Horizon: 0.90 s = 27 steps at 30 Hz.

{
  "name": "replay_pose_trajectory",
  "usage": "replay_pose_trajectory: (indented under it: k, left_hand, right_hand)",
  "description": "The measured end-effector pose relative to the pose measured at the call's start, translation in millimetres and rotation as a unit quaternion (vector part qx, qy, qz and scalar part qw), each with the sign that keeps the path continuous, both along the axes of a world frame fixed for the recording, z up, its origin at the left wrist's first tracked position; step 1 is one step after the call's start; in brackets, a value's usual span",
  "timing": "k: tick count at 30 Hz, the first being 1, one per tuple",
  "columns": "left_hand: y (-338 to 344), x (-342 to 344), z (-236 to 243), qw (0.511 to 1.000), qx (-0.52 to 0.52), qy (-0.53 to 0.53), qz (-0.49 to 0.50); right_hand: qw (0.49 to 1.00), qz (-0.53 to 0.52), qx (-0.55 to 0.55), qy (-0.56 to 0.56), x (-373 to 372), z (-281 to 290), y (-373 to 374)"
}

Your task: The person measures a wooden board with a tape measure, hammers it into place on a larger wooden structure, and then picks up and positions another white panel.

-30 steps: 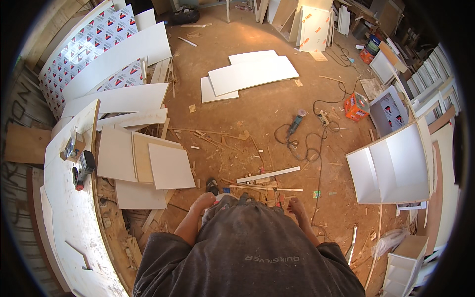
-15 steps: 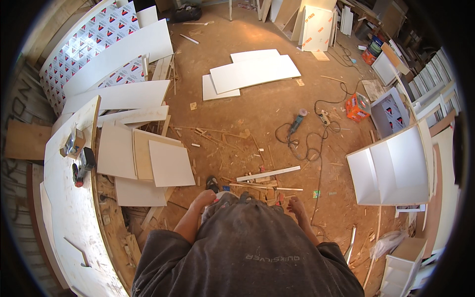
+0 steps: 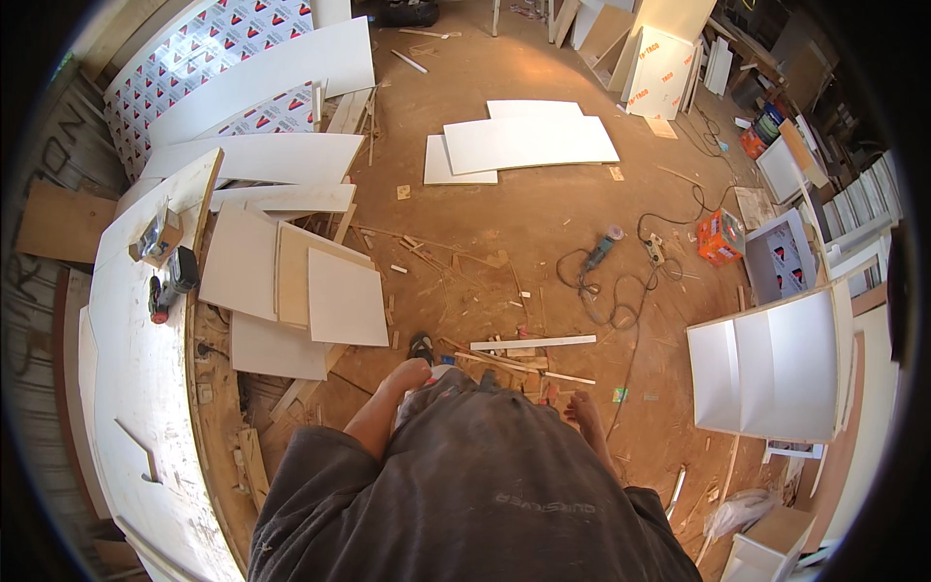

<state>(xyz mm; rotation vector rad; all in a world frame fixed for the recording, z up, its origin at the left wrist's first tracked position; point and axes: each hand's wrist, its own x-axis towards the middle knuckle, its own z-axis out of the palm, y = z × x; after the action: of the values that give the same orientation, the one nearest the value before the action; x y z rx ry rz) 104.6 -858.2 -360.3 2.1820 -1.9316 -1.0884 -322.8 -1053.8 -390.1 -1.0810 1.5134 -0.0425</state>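
Both my arms hang beside my body in a dark T-shirt. My left hand [image 3: 408, 374] is low by my left hip, above a shoe [image 3: 421, 348]; its fingers are mostly hidden. At my right side, my right hand [image 3: 584, 411] hangs with fingers loosely bent and a little apart, and nothing shows in it. Ahead of my feet lie a white strip [image 3: 533, 342] and several thin wood offcuts [image 3: 570, 377]. Farther off, an angle grinder [image 3: 603, 248] rests on the floor with its cord. Neither hand touches these things.
At left, a white-topped bench [image 3: 136, 339] carries a cordless power tool [image 3: 176, 282] and a small carton [image 3: 158, 236]. White panels [image 3: 347, 296] are stacked beside it. More white boards [image 3: 529, 144] lie ahead. A white shelf unit [image 3: 761, 364] and an orange box [image 3: 721, 237] stand right; cords cross the floor.
My view has turned slightly left, so the room's things sit farther right in the picture. My left arm has moved slightly forward; my right hand still hangs at my side.
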Motion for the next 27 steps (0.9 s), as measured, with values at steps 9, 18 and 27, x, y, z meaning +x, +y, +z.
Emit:
replay_pose_trajectory:
  k: [9, 18, 27]
  left_hand:
    - [-3.4, -3.1, -4.1, 0.999, -0.025, -0.001, -0.022]
    - [11.4, 8.6, -41.9, 0.995, -0.071, -0.022, -0.065]
    - [6.7, 3.4, -6.0, 0.99, -0.033, 0.109, 0.086]
  right_hand:
    - [1.0, -0.008, 0.008, 0.013, -7.0, 1.2, -1.6]
    - [1.0, -0.017, -0.008, -0.013, -6.5, -6.7, -9.5]
    - [1.0, 0.006, 0.01, 0.018, -1.3, 1.1, -6.8]
